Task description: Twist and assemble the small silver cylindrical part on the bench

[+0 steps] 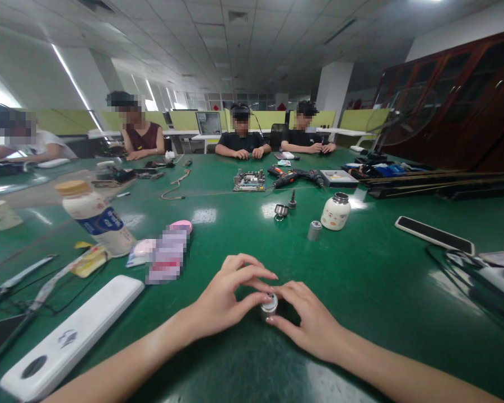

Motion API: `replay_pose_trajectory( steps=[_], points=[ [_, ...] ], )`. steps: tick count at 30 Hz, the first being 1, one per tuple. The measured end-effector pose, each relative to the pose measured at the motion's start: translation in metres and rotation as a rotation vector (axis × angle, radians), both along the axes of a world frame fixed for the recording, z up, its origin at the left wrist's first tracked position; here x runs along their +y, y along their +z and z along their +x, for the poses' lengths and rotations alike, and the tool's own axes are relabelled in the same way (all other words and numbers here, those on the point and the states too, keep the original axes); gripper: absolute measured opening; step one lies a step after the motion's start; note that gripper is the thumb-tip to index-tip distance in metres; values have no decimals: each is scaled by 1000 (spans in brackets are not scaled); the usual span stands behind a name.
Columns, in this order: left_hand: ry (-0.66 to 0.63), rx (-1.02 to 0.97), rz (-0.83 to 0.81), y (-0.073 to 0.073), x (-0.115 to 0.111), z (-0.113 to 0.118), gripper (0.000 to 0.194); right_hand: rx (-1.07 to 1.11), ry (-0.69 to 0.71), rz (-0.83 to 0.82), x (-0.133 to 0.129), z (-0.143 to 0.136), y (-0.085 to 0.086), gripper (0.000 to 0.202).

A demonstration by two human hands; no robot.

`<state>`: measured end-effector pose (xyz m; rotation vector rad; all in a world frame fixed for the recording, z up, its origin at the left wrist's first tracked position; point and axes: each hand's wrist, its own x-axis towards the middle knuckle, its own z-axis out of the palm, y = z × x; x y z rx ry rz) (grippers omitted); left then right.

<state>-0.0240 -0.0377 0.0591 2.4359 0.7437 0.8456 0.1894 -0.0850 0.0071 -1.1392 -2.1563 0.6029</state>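
A small silvery cylinder (269, 309) stands on the green table in front of me. My right hand (308, 319) grips it from the right, thumb low on its side and fingers near its top. My left hand (231, 291) is at its left, thumb touching the top edge, the other fingers arched above with a gap below them. Farther off stand a grey cylinder (315, 230) and a white patterned jar (336, 211) with its mouth uncovered. Near them are a metal ring-shaped part (281, 211) and a small dark pointed part (293, 200).
A long white case (73, 338), a bottle (94, 218) and a purple packet (169, 254) lie or stand at left. Ahead are a circuit board (250, 181) and power drills (296, 176). A black-and-white bar (434, 236) and cables lie right. Several people sit across the table.
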Motion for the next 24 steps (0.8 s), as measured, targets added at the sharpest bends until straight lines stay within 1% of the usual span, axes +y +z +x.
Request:
replay_pose_trajectory(
  steps=[5,8,10,14,17,21,24],
  points=[
    [-9,26,-43,1,-1,1,25,5,5,8,0,0,0,29],
    [-40,14,-55,2,-1,1,23,7,-5,24,0,0,-1,26],
    [-61,11,-56,1,-1,1,25,6,-10,32,0,0,-1,24],
    [-60,25,-64,1,-3,2,26,6,-12,32,-1,0,-2,23],
    [-69,28,-69,3,-5,2,33,13,-6,29,-1,0,-1,23],
    [-40,37,-68,6,-7,1,40,17,5,10,0,0,0,26],
    [-15,30,-45,3,-5,2,36,6,2,8,0,0,0,28]
  ],
)
